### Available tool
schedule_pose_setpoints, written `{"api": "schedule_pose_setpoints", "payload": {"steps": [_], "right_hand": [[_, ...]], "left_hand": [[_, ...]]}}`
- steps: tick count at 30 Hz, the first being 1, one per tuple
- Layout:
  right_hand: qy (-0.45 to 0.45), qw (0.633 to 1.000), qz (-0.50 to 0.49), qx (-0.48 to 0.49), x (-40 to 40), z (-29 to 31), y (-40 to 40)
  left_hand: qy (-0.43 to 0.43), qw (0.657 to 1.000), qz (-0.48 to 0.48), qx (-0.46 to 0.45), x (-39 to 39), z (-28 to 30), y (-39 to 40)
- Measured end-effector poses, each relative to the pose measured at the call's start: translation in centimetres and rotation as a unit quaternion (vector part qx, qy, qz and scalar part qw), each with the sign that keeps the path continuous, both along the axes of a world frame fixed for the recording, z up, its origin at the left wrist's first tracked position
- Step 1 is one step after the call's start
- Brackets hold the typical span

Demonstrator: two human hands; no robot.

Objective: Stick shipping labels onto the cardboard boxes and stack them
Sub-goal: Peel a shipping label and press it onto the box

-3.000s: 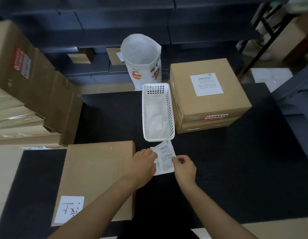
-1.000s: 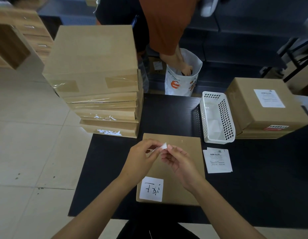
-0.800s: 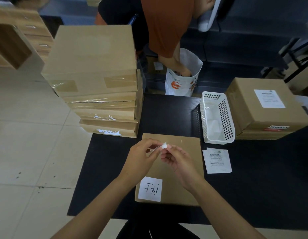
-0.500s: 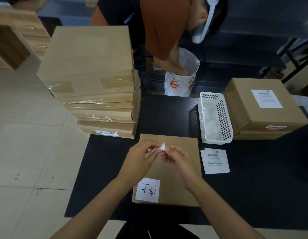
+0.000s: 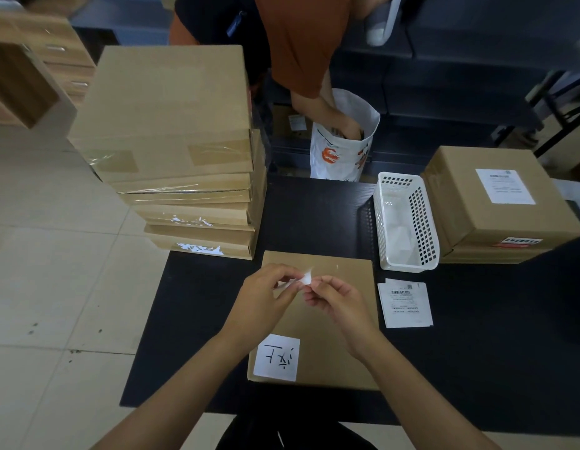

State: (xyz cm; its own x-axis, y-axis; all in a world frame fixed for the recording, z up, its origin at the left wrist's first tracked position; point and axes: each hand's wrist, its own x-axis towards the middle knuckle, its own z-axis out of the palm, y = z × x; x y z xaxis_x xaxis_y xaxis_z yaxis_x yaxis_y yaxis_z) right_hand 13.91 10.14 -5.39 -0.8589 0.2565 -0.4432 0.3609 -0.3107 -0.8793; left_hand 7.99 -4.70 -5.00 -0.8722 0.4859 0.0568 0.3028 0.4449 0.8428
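A flat cardboard box lies on the black table in front of me, with a white handwritten sticker at its near left corner. Above the box, my left hand and my right hand pinch a small white label between their fingertips. A printed shipping label lies flat on the table to the right of the box. A labelled box stack stands at the far right. A tall stack of plain boxes stands at the far left.
A white perforated basket stands between the near box and the labelled stack. Across the table a person in an orange top reaches into a white bag. Tiled floor lies to the left, dark shelving behind.
Three seconds ago both hands held a label by the basket. That label now lies on the table and both hands pinch a small white label above the box. The person opposite has bent lower.
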Motion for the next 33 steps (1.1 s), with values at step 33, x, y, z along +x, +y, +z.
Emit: {"api": "schedule_pose_setpoints", "payload": {"steps": [33], "right_hand": [[-0.045, 0.848, -0.388, -0.358, -0.9, -1.2, 5.2]], "left_hand": [[-0.461, 0.810, 0.284, 0.224, -4.7, -0.9, 0.2]]}}
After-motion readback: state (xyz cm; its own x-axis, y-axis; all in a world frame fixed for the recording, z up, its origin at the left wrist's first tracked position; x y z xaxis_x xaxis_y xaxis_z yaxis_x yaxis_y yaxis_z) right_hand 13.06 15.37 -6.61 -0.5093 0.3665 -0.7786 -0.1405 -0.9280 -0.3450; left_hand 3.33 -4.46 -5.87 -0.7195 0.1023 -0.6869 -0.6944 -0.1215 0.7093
